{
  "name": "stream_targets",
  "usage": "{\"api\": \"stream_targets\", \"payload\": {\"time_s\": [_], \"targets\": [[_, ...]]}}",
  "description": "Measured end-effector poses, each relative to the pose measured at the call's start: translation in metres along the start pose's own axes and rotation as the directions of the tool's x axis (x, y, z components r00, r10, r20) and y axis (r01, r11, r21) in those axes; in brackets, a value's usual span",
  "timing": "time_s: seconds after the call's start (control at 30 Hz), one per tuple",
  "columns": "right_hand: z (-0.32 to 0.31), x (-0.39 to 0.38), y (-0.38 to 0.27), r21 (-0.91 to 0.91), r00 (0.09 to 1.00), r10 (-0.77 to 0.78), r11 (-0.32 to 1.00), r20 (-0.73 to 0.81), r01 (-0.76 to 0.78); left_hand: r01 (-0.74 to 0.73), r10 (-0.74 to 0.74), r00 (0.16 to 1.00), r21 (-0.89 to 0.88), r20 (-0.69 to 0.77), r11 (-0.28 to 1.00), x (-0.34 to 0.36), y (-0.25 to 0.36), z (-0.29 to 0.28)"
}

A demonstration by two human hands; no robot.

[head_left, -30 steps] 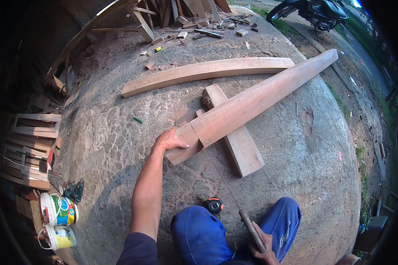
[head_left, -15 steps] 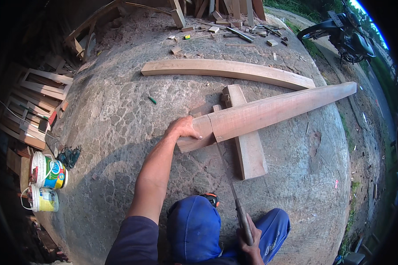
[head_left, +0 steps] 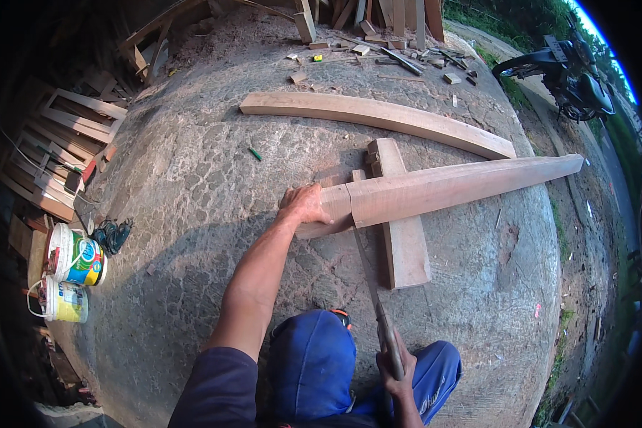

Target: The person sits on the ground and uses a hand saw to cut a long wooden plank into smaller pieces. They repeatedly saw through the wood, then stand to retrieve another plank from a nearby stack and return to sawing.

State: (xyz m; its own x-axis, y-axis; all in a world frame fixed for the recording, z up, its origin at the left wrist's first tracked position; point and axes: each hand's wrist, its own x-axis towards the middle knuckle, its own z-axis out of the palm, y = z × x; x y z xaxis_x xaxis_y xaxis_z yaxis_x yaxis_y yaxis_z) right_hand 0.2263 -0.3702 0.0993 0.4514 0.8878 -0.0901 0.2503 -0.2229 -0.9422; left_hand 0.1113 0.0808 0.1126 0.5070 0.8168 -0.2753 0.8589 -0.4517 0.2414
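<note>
A thick wooden beam [head_left: 449, 191] lies slantwise in front of me, its far right end tapering. My left hand [head_left: 305, 205] grips its near left end, fingers over the top and thumb on the near side. A narrow dark cut line crosses the beam just right of that hand. At the cut's lower end sits the tip of a handsaw [head_left: 370, 278], its blade running back toward me. Low in the view, my right hand [head_left: 396, 367] is closed around the saw's handle. Beneath the beam, a shorter wooden block [head_left: 406, 250] props it crosswise.
Another curved beam [head_left: 378, 118] lies beyond. A green marker-like stick [head_left: 255, 153] rests on the rough concrete. Paint buckets [head_left: 78, 257] and stacked wooden frames [head_left: 64, 157] stand left. Offcuts [head_left: 360, 50] litter the back, a motorcycle [head_left: 571, 78] far right. An orange-black object [head_left: 342, 317] peeks past my knee.
My right hand and the saw have shifted slightly forward, toward the beam. My left hand keeps its hold on the beam's end. The whole view has turned a little.
</note>
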Motion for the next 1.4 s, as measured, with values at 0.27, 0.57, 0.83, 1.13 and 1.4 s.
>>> {"api": "stream_targets", "payload": {"time_s": [0.27,0.57,0.83,1.13,1.4], "targets": [[0.068,0.157,-0.006,0.032,0.973,-0.195,0.979,-0.123,0.201,-0.003,0.027,0.984,0.137,-0.176,0.991,-0.042,0.022,0.027],[-0.015,-0.047,-0.027,-0.029,1.000,0.002,1.000,-0.013,-0.003,-0.023,0.059,0.980,0.181,-0.192,0.983,-0.043,0.020,0.032],[0.079,0.198,-0.012,0.066,0.991,-0.107,0.991,-0.079,0.113,0.025,0.000,0.981,0.129,-0.193,0.991,-0.045,0.027,0.023],[-0.013,-0.055,-0.002,0.070,1.000,-0.026,0.997,-0.006,0.026,-0.005,0.031,0.988,0.173,-0.152,0.985,-0.044,0.022,0.031],[0.079,0.191,0.003,0.074,0.991,-0.126,0.989,-0.053,0.129,0.038,-0.012,0.987,0.165,-0.160,0.986,-0.046,0.028,0.019]]}}
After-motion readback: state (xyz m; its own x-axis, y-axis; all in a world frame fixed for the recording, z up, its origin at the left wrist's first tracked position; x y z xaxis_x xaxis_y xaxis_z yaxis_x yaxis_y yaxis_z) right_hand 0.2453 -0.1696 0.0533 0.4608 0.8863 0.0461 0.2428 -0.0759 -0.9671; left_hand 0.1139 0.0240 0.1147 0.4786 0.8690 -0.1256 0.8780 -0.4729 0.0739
